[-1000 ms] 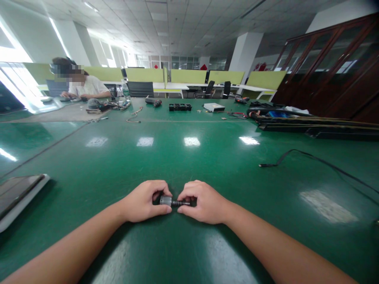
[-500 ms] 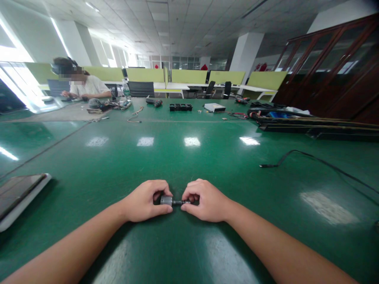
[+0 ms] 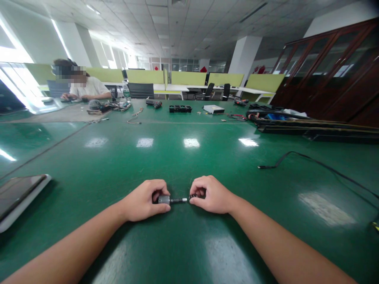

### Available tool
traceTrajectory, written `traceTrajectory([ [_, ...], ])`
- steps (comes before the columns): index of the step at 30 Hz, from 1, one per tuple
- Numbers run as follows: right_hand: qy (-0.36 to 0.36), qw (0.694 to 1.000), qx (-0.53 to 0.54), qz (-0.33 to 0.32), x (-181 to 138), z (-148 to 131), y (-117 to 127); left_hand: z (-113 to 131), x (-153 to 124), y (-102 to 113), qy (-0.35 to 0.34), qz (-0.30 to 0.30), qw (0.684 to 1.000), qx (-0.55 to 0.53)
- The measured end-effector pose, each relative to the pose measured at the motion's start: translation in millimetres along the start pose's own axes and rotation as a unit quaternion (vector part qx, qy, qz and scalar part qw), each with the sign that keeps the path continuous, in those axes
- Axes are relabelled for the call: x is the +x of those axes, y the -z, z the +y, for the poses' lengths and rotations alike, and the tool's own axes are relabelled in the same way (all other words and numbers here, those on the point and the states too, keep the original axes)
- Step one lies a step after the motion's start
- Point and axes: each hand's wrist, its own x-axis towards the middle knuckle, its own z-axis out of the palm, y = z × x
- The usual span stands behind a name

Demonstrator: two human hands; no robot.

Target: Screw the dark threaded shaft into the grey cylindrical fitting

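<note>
Left hand [image 3: 145, 200] pinched shut on the small metal cylinder [image 3: 164, 199], low over the green table [image 3: 189, 165]. Dark threaded shaft [image 3: 178, 200] runs out rightward from the cylinder. Right hand [image 3: 212, 194] closed on a small ribbed piece [image 3: 193, 196] at the shaft's tip. Best practice, likely: keep cylinder steady, turn the piece squarely along the shaft's line.
</note>
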Motion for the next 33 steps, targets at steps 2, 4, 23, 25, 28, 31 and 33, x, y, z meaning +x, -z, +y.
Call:
traceTrajectory([
  [2,0.009,1.0,-0.005,-0.003,0,-4,-2,0,0,0,-0.002,0.0,1.0,0.001],
  [4,0.016,1.0,-0.014,-0.005,1,-7,-4,-1,0,0,-0.002,0.0,1.0,0.002],
  [23,0.032,0.996,0.084,-0.018,-1,-14,-13,0,0,0,-0.003,-0.003,1.0,0.0],
  [25,0.02,0.996,0.088,-0.016,0,-14,-13,0,0,0,-0.003,-0.002,1.0,0.003],
  [28,-0.015,0.994,0.105,-0.017,1,-15,-15,1,0,0,-0.001,0.001,1.0,0.006],
  [31,-0.027,0.994,0.103,-0.018,2,-14,-17,0,0,-1,-0.003,0.003,1.0,0.007],
  [33,-0.017,0.997,0.076,-0.01,2,-14,-18,0,1,-1,-0.004,0.003,1.0,0.007],
])
